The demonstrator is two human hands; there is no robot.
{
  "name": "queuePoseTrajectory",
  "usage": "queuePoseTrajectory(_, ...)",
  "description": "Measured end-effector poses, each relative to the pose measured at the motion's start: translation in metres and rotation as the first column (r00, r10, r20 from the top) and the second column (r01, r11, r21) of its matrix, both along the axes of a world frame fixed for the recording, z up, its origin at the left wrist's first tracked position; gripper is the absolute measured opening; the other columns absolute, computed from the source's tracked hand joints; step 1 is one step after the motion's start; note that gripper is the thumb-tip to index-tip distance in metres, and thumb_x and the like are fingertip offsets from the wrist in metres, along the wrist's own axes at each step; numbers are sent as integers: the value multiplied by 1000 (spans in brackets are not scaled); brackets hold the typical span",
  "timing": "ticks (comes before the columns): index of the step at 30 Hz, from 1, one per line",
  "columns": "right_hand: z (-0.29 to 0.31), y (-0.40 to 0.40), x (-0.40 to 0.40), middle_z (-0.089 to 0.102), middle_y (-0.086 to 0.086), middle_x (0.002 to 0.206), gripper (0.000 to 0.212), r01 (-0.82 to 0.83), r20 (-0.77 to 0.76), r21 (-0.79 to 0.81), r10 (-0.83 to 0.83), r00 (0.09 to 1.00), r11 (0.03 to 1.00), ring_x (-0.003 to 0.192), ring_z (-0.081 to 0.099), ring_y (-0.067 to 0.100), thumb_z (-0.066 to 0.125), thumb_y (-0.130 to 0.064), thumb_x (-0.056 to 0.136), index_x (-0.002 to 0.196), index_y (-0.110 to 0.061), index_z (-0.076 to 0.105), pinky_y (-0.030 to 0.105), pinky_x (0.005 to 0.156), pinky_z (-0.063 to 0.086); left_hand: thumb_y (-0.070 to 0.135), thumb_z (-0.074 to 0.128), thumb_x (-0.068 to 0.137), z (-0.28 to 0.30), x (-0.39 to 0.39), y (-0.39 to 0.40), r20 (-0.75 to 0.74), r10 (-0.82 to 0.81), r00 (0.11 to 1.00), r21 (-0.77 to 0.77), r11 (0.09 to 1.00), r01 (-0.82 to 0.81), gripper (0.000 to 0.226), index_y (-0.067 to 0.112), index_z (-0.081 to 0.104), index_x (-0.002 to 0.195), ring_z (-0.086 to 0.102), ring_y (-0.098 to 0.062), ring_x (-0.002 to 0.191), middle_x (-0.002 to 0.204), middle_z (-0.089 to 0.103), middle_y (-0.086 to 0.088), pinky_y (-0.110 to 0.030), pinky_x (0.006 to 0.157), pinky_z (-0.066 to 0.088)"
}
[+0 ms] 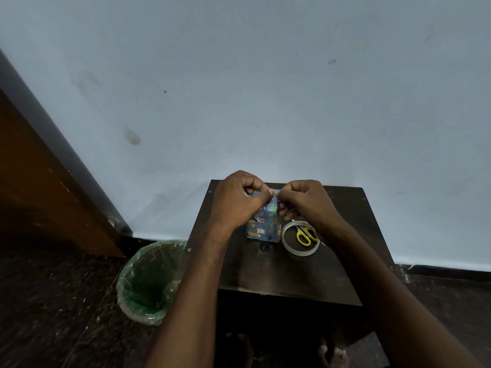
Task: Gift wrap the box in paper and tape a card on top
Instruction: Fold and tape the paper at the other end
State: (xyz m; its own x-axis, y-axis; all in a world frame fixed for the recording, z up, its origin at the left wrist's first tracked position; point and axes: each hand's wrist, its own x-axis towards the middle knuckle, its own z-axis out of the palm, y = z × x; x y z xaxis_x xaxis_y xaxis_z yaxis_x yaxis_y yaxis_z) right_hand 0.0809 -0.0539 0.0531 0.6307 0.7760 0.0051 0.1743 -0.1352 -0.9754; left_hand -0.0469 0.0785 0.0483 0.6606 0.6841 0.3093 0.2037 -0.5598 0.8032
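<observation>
A small box wrapped in blue paper with cartoon animals stands upright on the dark wooden table. My left hand curls over the box's top left side and covers much of it. My right hand pinches the paper at the box's top right edge, thumb and fingers pressed together. Both hands meet above the box, so its top is hidden. A white tape roll lies just right of the box, with yellow-handled scissors resting across its hole. No card is visible.
A bin lined with a green bag stands on the dark floor left of the table. A pale blue wall rises right behind the table. A brown wooden door is at far left. Bare toes show below the table's front edge.
</observation>
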Motion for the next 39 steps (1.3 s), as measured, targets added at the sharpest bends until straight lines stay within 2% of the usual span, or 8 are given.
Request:
queuePoseTrajectory(15,-4,1,2,68,24,71,24,46,-112,-29,-49,992,999,57,67,28,74,-10,90,69,-2,65,30,55,58,32,90,77,1,4,-4,-39,90,995,53,995,-88,11,29,81,71,69,-2,76,85,75,15,-22,67,53)
queuePoseTrajectory(22,-17,-6,10,67,14,74,21,-41,-486,-15,28,873,999,67,70,25,76,-4,91,80,-5,59,27,62,63,23,99,71,0,3,-2,38,136,990,-180,976,-127,36,20,72,93,65,-1,71,88,74,3,-15,70,55)
queuePoseTrajectory(26,-30,-6,10,67,17,77,20,2,-272,-73,-22,962,997,65,69,26,72,15,86,90,-2,61,28,58,62,17,92,81,-4,5,0,60,153,986,-204,969,-138,23,17,73,95,68,2,72,87,75,5,-14,73,56)
queuePoseTrajectory(28,-28,-4,8,69,17,81,13,61,-260,4,-58,964,998,65,68,24,64,14,91,94,1,64,29,61,63,9,84,87,-5,5,1,95,135,986,-251,962,-108,17,16,73,98,70,2,77,89,77,4,-17,77,57)
queuePoseTrajectory(31,-21,-3,10,71,14,84,4,91,-259,136,-54,964,986,75,68,22,68,1,94,98,1,69,34,68,63,2,80,88,-7,2,3,157,127,979,-295,952,-76,26,20,74,106,72,3,85,103,76,3,-18,79,56)
queuePoseTrajectory(34,-18,-4,9,72,11,89,25,-15,-192,85,31,981,996,81,69,20,83,-19,88,102,-3,71,41,73,61,19,89,83,-9,-3,9,110,235,966,-199,957,-211,38,32,74,116,60,13,91,118,61,19,-8,77,48)
queuePoseTrajectory(36,-19,-3,6,68,10,91,35,-55,-131,56,62,989,997,79,68,18,89,-18,81,108,-7,70,40,70,60,26,88,85,-12,-5,14,77,212,974,-259,948,-186,38,34,73,119,63,8,98,119,67,17,-15,82,52)
queuePoseTrajectory(39,-23,1,2,65,7,93,40,-74,-99,98,84,991,992,75,68,17,90,-11,78,114,-8,71,35,66,60,24,80,91,-13,-5,12,91,179,980,-394,910,-130,11,29,81,101,77,-11,93,99,81,6,-30,81,61)
